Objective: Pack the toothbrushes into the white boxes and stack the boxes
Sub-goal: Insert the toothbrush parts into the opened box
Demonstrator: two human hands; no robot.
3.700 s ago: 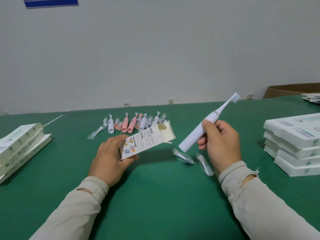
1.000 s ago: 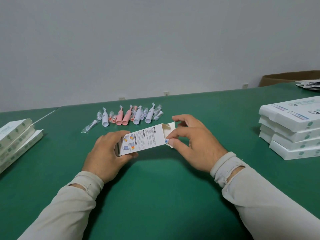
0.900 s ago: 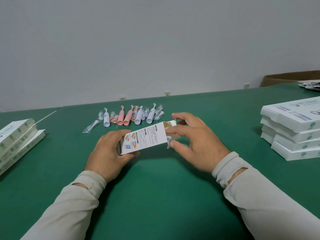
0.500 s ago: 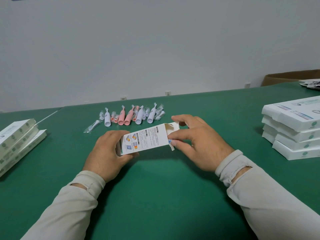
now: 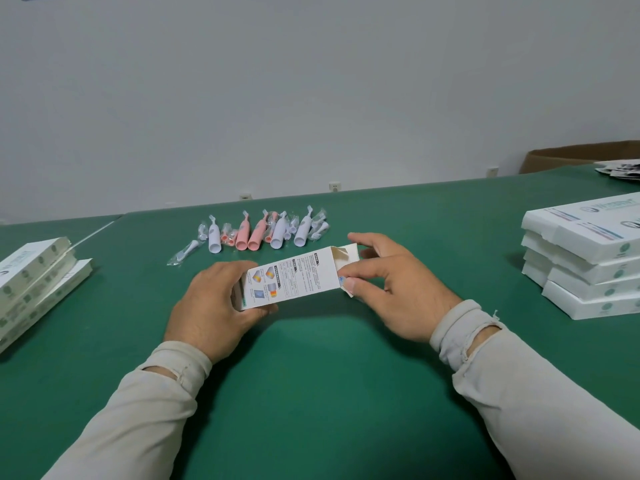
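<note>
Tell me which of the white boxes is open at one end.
The box in the hands: its right-end flaps stand open. The boxes stacked at the right and the left look shut.

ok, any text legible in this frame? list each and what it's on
None can be quoted.
Held box: blocks of small print and coloured pictures, too small to read.
Right stack of boxes: a logo line on the top lids, blurred.
Left stack of boxes: a printed line and round marks on the sides, unreadable.
Papers at the far right: dark print, too small.
</note>
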